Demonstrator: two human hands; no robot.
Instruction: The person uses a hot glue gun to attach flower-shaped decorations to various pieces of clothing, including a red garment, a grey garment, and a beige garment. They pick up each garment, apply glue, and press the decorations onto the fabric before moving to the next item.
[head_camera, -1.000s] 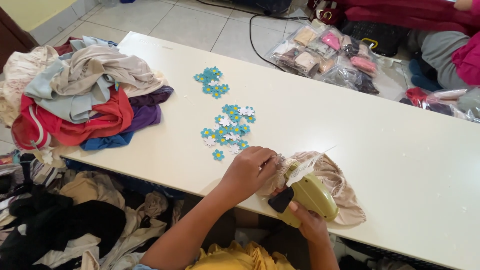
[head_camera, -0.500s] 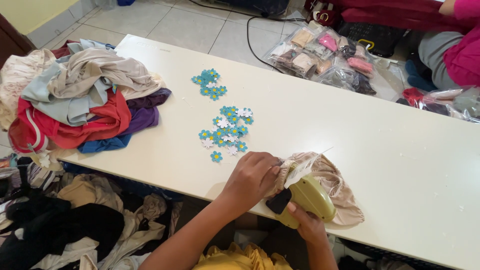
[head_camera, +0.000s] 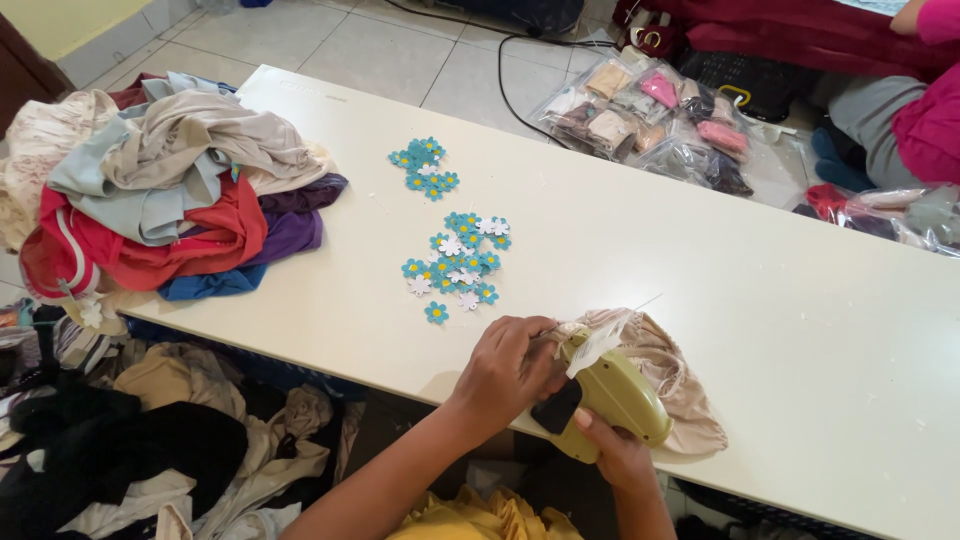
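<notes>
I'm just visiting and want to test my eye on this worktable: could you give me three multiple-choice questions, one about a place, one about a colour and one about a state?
1. Where does the pile of clothes lie on the white table?
A. far left end
B. centre
C. right end

2. What colour are most of the flower tags?
A. red
B. teal blue
C. black

3. What is the right hand doing?
A. resting flat
B. gripping the yellow-green tagging gun
C. lifting a bag

Answers: 1 A, the heap sits at the left end. 2 B, teal with a few white. 3 B, its fingers wrap the gun's handle while the left hand steadies the beige garment.
</notes>
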